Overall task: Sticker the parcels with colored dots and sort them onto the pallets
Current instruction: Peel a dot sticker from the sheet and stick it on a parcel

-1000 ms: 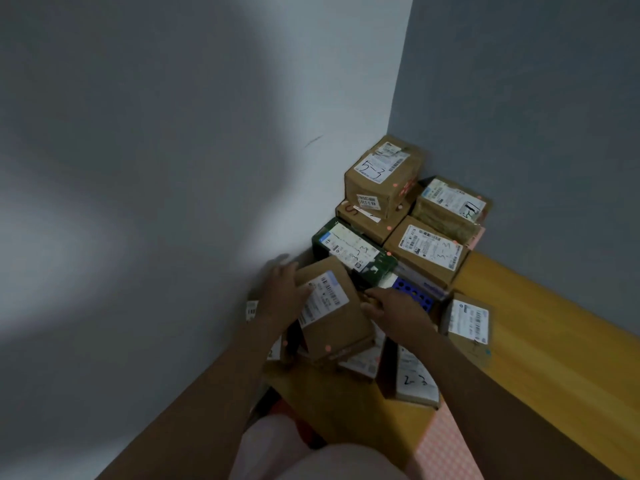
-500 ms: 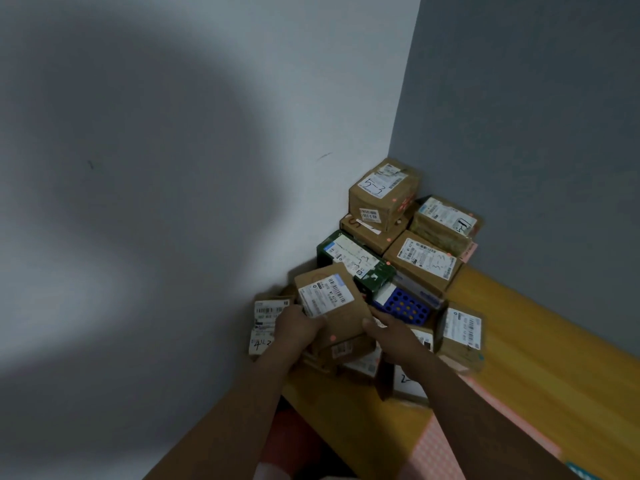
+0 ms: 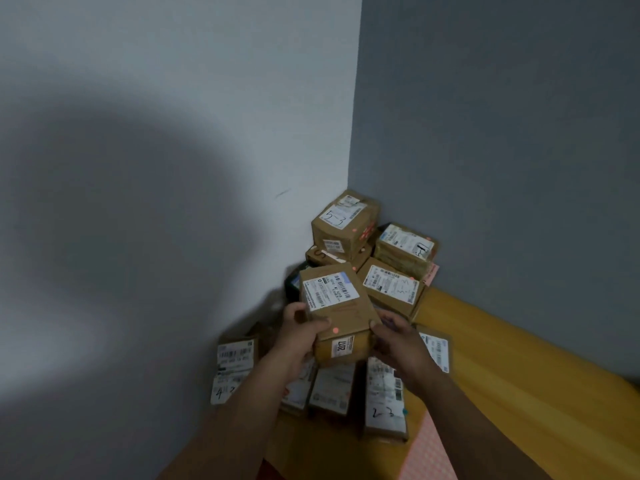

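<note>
While left hand (image 3: 298, 336) and right hand (image 3: 398, 341) clasp it from either side, fingers curled round near corners, brown cardboard parcel with white barcode label (image 3: 337, 306) sits held above pile, near end tipped down. Small red round dot sticker (image 3: 335, 330) on top face by near edge. Far in wall corner: stacked brown box marked 5-3 (image 3: 341, 223). Flat labelled parcel marked 4-2 (image 3: 233, 368) near left, one marked 2-3 (image 3: 384, 407) near right, on yellow wooden surface (image 3: 502, 375). Pink patterned sheet (image 3: 429, 452) near right.
</note>
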